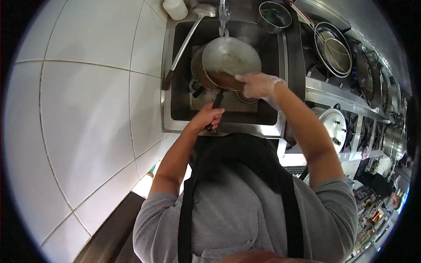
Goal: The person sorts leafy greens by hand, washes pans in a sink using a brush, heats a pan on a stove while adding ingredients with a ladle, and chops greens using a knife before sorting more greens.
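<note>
In the sink [180, 101], a pan [231, 61] with whitish water in it is tilted under the running tap [224, 17]. My bare left hand [209, 117] is closed round its black handle [217, 101]. My right hand [258, 85], in a clear glove, is at the pan's right rim with its fingers bent; what it holds, if anything, is hidden. Another brown pan [197, 65] sits beneath and to the left. A long ladle [187, 44] leans across the sink's left edge.
A metal pot [275, 16] stands at the sink's back right corner, a white container [175, 8] at the back left. On the right are stoves with a frying pan and strainer [337, 55] and a lidded pot [333, 127]. Another person [392, 201] is far right.
</note>
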`<state>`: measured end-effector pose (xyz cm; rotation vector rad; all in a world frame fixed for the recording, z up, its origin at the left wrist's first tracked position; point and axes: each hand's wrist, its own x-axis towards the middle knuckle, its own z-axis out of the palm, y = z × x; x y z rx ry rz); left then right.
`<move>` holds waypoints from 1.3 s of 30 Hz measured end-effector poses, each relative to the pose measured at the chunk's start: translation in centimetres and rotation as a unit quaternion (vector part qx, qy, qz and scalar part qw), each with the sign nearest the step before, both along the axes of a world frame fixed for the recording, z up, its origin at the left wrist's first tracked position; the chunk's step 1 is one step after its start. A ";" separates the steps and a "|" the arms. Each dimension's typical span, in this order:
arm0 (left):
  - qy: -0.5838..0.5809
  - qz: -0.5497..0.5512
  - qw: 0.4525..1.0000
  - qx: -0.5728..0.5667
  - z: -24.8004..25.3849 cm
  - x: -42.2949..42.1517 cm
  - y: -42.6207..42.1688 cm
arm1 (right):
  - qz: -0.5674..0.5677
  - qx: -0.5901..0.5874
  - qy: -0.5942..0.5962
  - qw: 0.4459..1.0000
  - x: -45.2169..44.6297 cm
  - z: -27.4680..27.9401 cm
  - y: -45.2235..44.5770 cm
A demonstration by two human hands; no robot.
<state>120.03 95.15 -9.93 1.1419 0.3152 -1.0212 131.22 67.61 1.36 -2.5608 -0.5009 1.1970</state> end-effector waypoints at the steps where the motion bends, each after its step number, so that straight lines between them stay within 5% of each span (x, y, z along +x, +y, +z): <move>1: -0.001 0.000 1.000 -0.002 -0.3 0.2 0.9 | 0.008 -0.072 0.053 0.996 0.5 2.0 -0.3; 5: 0.011 -0.016 0.999 -0.047 -0.6 -0.4 1.7 | -0.005 -0.144 0.019 0.989 1.3 2.2 -0.8; 7: 0.016 -0.023 0.999 -0.044 -0.4 -0.8 0.4 | -0.024 0.030 0.069 0.997 0.2 3.6 1.7; 8: 0.029 -0.032 0.998 -0.039 -0.2 -0.9 -0.2 | -0.027 0.031 0.071 0.997 0.3 1.3 2.3; 10: 0.040 -0.037 0.998 -0.034 0.3 -1.2 -0.7 | -0.019 -0.016 -0.163 0.986 0.6 -8.3 3.6; 11: 0.038 -0.039 0.998 -0.015 0.4 -1.0 -0.7 | 0.009 -0.044 -0.133 0.990 0.5 -12.1 3.8; 12: 0.035 -0.042 0.998 0.007 0.6 -0.6 -0.5 | 0.009 -0.041 -0.138 0.990 0.3 -9.4 3.9; 14: 0.044 -0.014 0.999 0.016 0.6 -0.5 -0.4 | -0.226 0.115 0.058 0.966 -1.3 -0.3 3.9; 16: 0.064 0.006 0.998 0.022 0.4 -1.8 -0.4 | -0.199 0.108 0.117 0.967 -0.6 -1.5 2.4; 17: 0.036 -0.042 0.998 0.029 0.0 -1.9 -0.5 | -0.005 0.017 -0.047 0.999 0.1 -3.2 1.6; 18: 0.004 -0.087 0.996 0.035 0.2 -1.4 -0.8 | 0.192 -0.078 -0.210 0.955 0.5 -3.5 1.6; 19: -0.001 -0.087 0.996 0.034 0.3 -1.0 -1.5 | -0.143 0.066 -0.038 0.987 0.3 -4.1 2.0; 20: -0.007 -0.058 0.997 0.050 0.2 -1.0 -2.1 | -0.145 0.068 -0.039 0.986 0.1 -4.4 1.3; 22: -0.004 -0.034 0.997 0.069 -0.1 -1.4 -1.5 | -0.214 0.100 0.151 0.960 -0.6 0.7 1.2; 23: 0.005 -0.015 0.999 0.051 -0.7 -1.2 -0.8 | -0.154 0.041 0.179 0.971 -0.2 0.7 0.5; 26: 0.040 0.028 0.999 0.020 0.5 -1.7 -0.3 | -0.024 -0.060 -0.137 0.988 -0.3 -16.9 -5.2; 27: 0.020 -0.004 1.000 0.018 0.7 -1.7 -0.6 | -0.236 -0.031 -0.109 0.965 -0.5 -9.9 -1.5; 28: 0.001 -0.034 0.999 0.017 0.8 -1.6 -0.6 | -0.235 -0.030 -0.110 0.965 -0.3 -7.4 -0.3; 29: 0.001 -0.033 0.999 0.019 0.5 -1.3 -0.5 | 0.007 -0.044 -0.101 0.994 -0.1 -6.1 0.5; 30: -0.027 -0.039 0.997 0.064 -0.1 -1.1 -0.1 | 0.246 -0.053 -0.084 0.964 -0.4 -4.2 1.3; 31: -0.056 -0.048 0.991 0.107 -0.4 -0.9 0.3 | -0.149 0.097 0.086 0.980 -1.5 0.3 1.9; 32: -0.057 -0.050 0.991 0.107 -0.2 -0.7 1.0 | -0.151 0.097 0.085 0.980 -1.2 -0.2 1.4; 34: -0.030 -0.005 0.993 0.112 0.9 -0.9 2.2 | -0.133 0.027 0.151 0.979 -0.5 -3.5 -1.0; 35: -0.023 0.007 0.995 0.098 2.7 -1.1 2.0 | -0.151 0.024 0.009 0.988 -0.8 -8.1 -2.2; 36: -0.024 0.006 0.995 0.099 2.6 -1.7 1.6 | -0.152 0.025 0.008 0.988 -1.2 -9.8 -1.4; 38: -0.038 -0.026 0.995 0.090 1.8 -2.3 0.3 | 0.009 -0.062 -0.177 0.982 -1.1 -11.2 0.5; 39: -0.046 -0.062 0.989 0.126 1.2 -1.8 0.4 | 0.234 -0.059 -0.237 0.941 -1.4 -11.5 0.5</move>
